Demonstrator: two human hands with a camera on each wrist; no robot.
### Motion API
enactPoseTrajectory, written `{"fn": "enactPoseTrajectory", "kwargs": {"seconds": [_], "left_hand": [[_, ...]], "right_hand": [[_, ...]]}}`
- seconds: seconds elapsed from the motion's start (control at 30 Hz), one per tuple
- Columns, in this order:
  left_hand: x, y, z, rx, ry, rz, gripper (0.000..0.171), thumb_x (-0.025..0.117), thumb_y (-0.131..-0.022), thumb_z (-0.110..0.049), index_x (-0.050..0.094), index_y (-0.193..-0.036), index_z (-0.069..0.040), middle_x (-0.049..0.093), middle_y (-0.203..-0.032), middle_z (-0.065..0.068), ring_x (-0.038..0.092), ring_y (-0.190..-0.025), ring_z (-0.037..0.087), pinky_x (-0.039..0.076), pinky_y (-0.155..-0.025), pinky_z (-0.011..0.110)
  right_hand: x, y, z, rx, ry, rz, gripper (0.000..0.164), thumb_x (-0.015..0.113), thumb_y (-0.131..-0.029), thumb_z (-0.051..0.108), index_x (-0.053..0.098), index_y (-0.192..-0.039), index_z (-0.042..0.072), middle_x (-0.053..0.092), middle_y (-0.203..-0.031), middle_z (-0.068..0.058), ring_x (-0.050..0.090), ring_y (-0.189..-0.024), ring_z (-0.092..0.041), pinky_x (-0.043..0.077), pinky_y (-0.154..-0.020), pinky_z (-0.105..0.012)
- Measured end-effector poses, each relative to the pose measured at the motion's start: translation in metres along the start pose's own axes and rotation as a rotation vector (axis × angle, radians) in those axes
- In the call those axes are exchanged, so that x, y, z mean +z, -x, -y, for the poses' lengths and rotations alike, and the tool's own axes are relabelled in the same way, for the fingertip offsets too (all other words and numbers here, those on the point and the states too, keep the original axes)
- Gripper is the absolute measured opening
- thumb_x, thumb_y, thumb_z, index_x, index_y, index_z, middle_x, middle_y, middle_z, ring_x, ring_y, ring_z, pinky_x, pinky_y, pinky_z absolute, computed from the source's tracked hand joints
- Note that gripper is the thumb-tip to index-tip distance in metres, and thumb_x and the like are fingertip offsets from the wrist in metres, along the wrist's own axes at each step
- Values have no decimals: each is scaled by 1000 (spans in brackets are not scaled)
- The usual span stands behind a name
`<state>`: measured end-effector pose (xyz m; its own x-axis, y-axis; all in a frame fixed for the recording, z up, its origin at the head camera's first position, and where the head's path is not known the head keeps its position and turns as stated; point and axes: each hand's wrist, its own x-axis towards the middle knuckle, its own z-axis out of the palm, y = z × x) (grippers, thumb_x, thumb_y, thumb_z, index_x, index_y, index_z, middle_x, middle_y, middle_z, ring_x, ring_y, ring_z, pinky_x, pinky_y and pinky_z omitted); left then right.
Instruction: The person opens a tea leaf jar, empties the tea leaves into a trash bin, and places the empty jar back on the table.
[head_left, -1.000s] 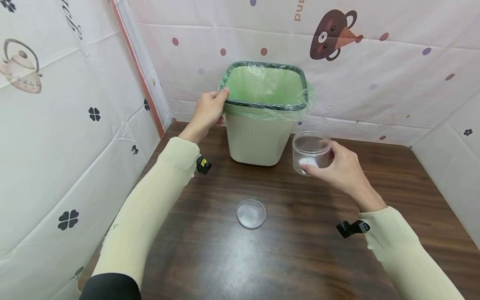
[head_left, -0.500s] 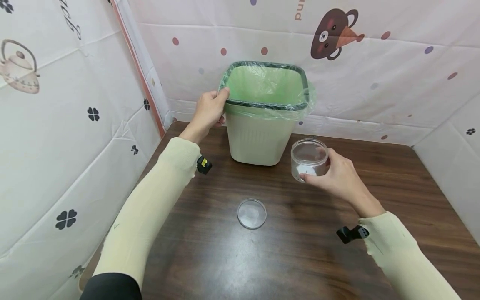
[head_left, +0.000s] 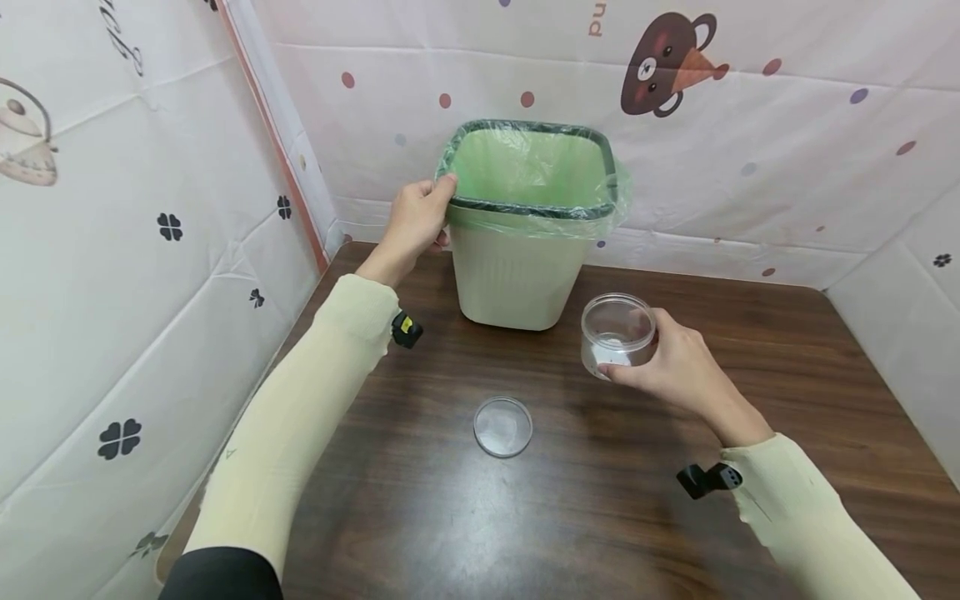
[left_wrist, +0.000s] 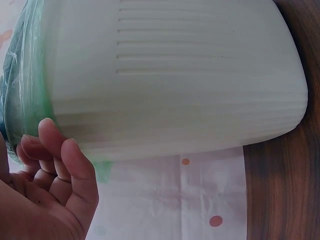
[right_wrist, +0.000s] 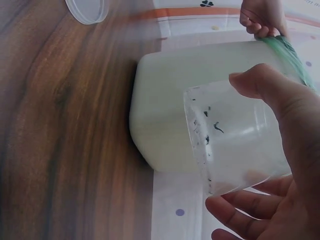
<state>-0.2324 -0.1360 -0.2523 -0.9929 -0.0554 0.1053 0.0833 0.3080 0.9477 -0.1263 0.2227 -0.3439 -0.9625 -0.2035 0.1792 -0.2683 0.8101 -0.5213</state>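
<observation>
My left hand (head_left: 416,218) grips the upper left rim of a pale green trash bin (head_left: 517,279), thumb over the edge. A thin green bag (head_left: 525,171) lines the bin and folds over its dark rim. My right hand (head_left: 678,367) holds a clear plastic jar (head_left: 618,333) by its side, lidless and upright, to the right of the bin. In the right wrist view small dark specks and a whitish layer show near the base of the jar (right_wrist: 230,135). A clear round lid (head_left: 503,427) lies on the table in front of the bin.
The dark wood table (head_left: 420,500) ends against a patterned cloth wall (head_left: 750,167) right behind the bin. Another cloth wall (head_left: 150,300) runs along the left side. A small black device (head_left: 708,481) sits on the right wrist.
My right hand has lowered the jar toward the table and slightly nearer to me. The left hand keeps its hold on the bin rim, and the lid stays put.
</observation>
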Motion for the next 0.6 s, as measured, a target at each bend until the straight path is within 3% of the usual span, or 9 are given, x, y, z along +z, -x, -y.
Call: {"fn": "enactPoseTrajectory", "kwargs": {"seconds": [0.6], "left_hand": [[1,0,0,-15,-10,3,52,47,-101,-56,45,-76,-11,47,-61,4,56,-53,20,52,-52,32]], "right_hand": [[12,13,-11,16,-2,111,96,85,-67,65,51,-130,-1,66,-113,-21,64,-97,-32,50,-78,-48]]}}
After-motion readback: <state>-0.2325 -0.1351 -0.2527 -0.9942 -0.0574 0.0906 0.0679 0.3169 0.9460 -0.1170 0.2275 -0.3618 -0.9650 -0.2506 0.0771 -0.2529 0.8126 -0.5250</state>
